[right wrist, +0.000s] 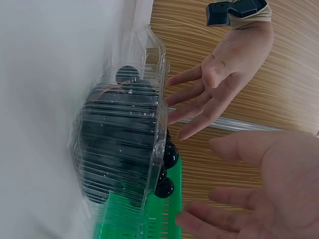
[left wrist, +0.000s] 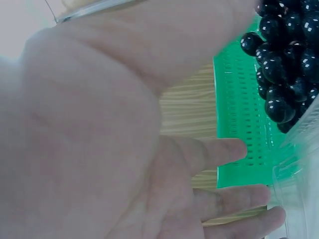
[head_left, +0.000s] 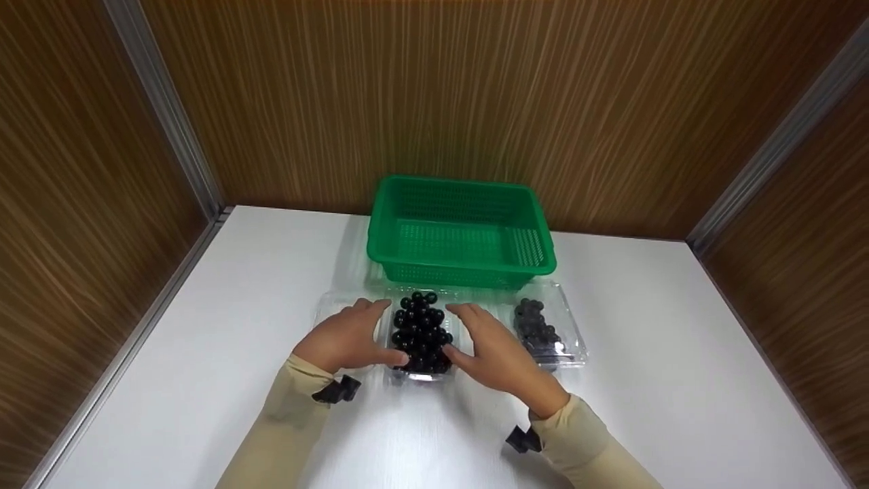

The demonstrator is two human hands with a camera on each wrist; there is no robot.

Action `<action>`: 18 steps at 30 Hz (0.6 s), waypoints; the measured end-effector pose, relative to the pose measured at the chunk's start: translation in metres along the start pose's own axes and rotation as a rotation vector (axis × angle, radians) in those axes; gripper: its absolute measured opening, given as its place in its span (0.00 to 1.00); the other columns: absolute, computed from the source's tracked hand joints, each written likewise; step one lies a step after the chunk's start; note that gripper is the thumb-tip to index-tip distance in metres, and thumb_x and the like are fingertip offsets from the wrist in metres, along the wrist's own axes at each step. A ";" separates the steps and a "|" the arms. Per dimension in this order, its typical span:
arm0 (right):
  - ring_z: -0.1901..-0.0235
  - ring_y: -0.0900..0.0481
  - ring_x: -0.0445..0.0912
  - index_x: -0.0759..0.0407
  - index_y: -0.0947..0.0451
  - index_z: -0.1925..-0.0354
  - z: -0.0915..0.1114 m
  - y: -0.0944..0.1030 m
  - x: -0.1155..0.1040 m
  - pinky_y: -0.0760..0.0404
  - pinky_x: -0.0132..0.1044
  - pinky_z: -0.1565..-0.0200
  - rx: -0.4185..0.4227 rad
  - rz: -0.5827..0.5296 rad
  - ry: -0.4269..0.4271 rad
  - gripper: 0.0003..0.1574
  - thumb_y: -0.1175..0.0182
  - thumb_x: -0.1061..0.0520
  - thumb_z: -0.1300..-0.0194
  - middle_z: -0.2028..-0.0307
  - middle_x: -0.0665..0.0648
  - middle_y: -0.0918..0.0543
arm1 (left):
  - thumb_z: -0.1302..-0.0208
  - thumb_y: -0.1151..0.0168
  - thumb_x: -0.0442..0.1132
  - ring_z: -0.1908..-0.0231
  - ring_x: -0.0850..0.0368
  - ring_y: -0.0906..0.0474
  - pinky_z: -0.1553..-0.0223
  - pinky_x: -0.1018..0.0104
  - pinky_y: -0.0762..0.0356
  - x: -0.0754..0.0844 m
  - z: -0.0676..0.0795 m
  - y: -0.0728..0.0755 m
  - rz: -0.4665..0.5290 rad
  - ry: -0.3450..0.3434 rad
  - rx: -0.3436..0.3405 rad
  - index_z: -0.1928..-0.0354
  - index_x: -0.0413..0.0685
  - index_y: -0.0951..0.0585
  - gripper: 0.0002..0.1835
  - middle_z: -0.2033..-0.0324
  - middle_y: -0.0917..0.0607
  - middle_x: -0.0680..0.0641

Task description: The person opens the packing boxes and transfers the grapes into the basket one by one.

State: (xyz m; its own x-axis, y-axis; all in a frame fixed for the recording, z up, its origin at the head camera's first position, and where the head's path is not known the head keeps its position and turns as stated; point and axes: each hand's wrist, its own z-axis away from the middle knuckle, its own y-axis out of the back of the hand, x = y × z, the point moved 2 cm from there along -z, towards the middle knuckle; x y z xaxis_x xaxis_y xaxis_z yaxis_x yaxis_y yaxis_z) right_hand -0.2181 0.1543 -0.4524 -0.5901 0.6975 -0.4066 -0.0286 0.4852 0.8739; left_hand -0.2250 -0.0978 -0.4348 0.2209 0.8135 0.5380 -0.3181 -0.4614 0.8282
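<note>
A bunch of dark grapes [head_left: 419, 329] lies in a clear plastic clamshell box [right wrist: 163, 109], some grapes rising above its rim in the right wrist view. My left hand [head_left: 346, 339] is at the left of the bunch, fingers spread and thumb reaching over the near grapes. On the other side my right hand [head_left: 499, 353] faces it, thumb by the bunch's right edge and fingers extended. Neither hand has its fingers curled round anything. From the left wrist, the palm [left wrist: 99, 139] appears beside the grapes [left wrist: 279, 64] with its fingers straight.
Behind the box stands a green perforated basket [head_left: 461, 263] with nothing in it. A second clear box [head_left: 574, 333] to the right holds more dark grapes [head_left: 533, 319]. Clear plastic [head_left: 329, 305] lies left of the bunch. Wood-grain panels [head_left: 434, 88] enclose the white table [head_left: 251, 272].
</note>
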 end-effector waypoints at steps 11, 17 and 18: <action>0.51 0.16 0.50 0.61 0.20 0.44 -0.001 -0.001 -0.001 0.17 0.48 0.49 0.046 0.027 0.041 0.20 0.33 0.54 0.30 0.50 0.55 0.15 | 0.31 0.35 0.55 0.28 0.39 0.33 0.31 0.42 0.33 -0.003 -0.003 -0.001 -0.010 0.024 -0.097 0.21 0.48 0.37 0.42 0.27 0.30 0.36; 0.54 0.17 0.47 0.58 0.19 0.42 0.000 -0.006 -0.001 0.16 0.45 0.52 -0.032 0.056 0.071 0.20 0.34 0.53 0.29 0.53 0.54 0.15 | 0.33 0.32 0.51 0.32 0.41 0.27 0.33 0.46 0.29 -0.003 -0.003 -0.004 -0.023 0.010 -0.122 0.26 0.43 0.30 0.37 0.32 0.23 0.40; 0.54 0.18 0.47 0.58 0.19 0.41 0.000 -0.007 -0.001 0.16 0.45 0.51 -0.045 0.065 0.073 0.21 0.34 0.53 0.29 0.53 0.54 0.15 | 0.34 0.32 0.51 0.33 0.41 0.26 0.34 0.46 0.28 -0.002 -0.003 -0.004 -0.023 0.011 -0.123 0.27 0.42 0.29 0.37 0.33 0.22 0.40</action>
State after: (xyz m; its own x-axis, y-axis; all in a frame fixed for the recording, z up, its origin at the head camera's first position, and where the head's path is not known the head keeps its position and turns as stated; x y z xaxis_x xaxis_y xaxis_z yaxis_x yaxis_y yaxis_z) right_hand -0.2178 0.1505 -0.4577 -0.6487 0.6858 -0.3299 -0.0237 0.4150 0.9095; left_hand -0.2266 -0.0967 -0.4401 0.2192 0.8276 0.5168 -0.4237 -0.3964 0.8145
